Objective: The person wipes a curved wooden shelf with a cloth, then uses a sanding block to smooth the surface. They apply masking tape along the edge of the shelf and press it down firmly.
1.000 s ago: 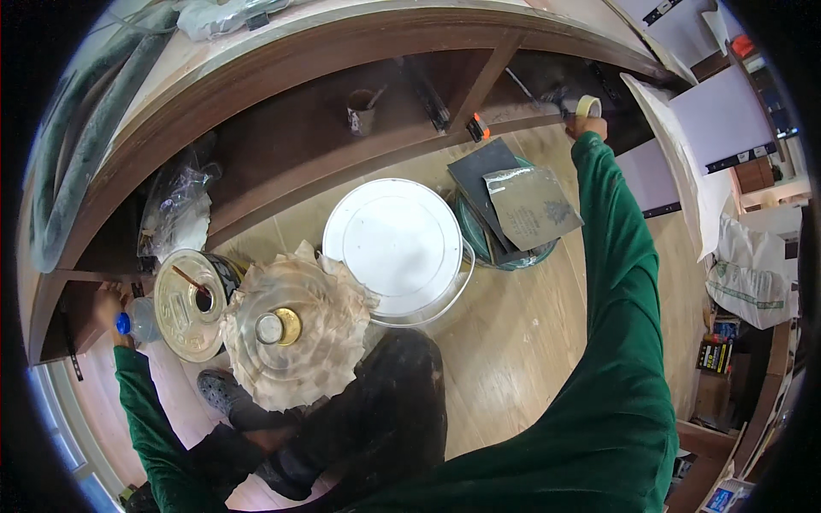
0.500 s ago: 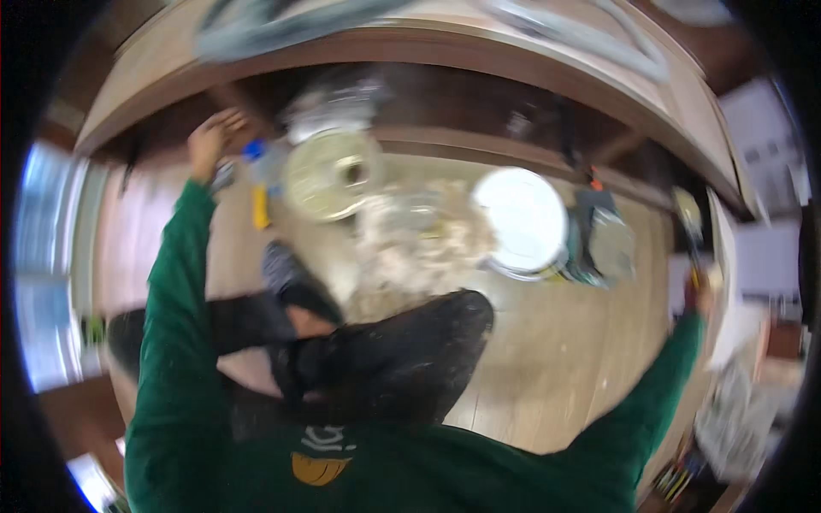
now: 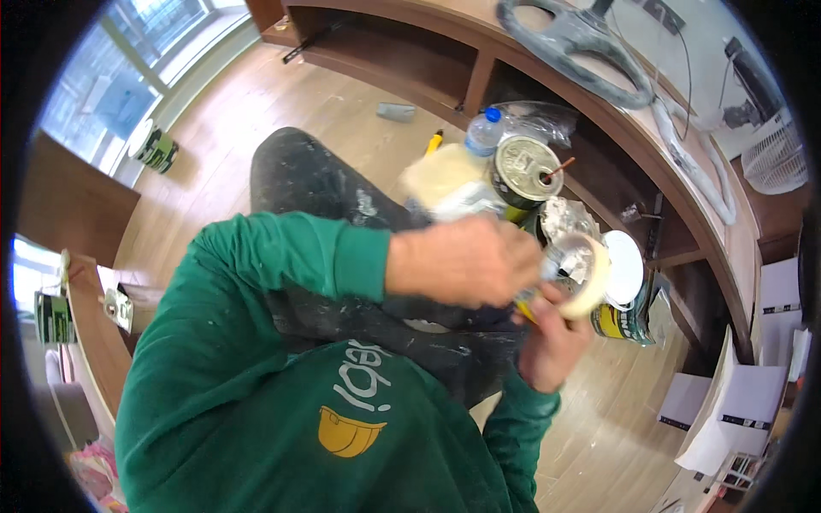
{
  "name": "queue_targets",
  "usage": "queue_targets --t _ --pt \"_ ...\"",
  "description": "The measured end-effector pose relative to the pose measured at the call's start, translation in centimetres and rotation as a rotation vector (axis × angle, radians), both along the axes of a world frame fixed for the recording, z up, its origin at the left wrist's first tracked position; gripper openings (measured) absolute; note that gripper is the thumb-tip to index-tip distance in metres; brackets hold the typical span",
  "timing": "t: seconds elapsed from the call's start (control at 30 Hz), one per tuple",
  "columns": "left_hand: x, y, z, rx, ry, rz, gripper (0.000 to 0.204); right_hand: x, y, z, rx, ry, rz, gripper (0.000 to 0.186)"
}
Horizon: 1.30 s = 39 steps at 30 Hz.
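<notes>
In front of my body, my right hand (image 3: 554, 342) grips a cream roll of masking tape (image 3: 594, 295) by its lower edge, with the thumb up against it. A narrow yellow-and-grey piece (image 3: 525, 309) shows between my hands; its kind is unclear. My left hand (image 3: 466, 261) is closed just left of the roll, its fingers curled and smeared by motion, so what they pinch is hidden. Beyond my hands stand a can (image 3: 528, 167) with a brown stick at its lid opening, a water bottle (image 3: 485, 132) with a blue cap, and a white-lidded bucket (image 3: 624, 265).
A curved wooden cabinet (image 3: 479, 26) with open compartments runs along the far side, a grey dusty hose (image 3: 697, 162) on its top. On the floor lie a yellow-handled tool (image 3: 434, 143) and a grey block (image 3: 396, 112). A tub (image 3: 154, 147) stands by the window.
My view has turned. Both arms, spread wide before, are now drawn together in front of me. My left hand has come in from the cabinet side, my right hand from the far right.
</notes>
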<state>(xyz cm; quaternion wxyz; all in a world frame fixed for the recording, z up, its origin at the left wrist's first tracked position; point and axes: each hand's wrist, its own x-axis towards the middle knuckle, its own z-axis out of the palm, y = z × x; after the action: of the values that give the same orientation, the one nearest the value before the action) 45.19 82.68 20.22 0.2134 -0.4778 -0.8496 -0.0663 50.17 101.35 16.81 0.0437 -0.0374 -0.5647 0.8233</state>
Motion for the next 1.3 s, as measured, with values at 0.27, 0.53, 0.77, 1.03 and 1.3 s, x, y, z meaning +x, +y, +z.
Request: queue_targets --t 0.27,0.53,0.77,1.03,1.3 --pt "-1.7 -21.8 4.6 0.402 -0.348 0.699 0.029 1.9 6.1 -3.5 0.200 0.237 -0.632 0.019" --pt "-15.1 -43.7 3.3 0.423 -0.538 1.374 0.053 12.4 13.0 -38.4 1.202 -0.661 -0.672 0.050" --pt "-29.4 -39.1 -8.6 0.321 -0.528 1.200 0.046 11.5 9.2 -38.7 1.715 -0.429 -0.784 0.052" --pt "-42.3 -33.8 -23.3 0.219 -0.411 1.109 0.034 10.7 5.5 -36.3 1.729 -0.503 -0.663 0.059" --pt "-41.1 -22.8 -11.4 0.937 -0.900 0.677 0.010 9.3 4.2 -34.4 1.679 -0.651 -0.659 0.057"
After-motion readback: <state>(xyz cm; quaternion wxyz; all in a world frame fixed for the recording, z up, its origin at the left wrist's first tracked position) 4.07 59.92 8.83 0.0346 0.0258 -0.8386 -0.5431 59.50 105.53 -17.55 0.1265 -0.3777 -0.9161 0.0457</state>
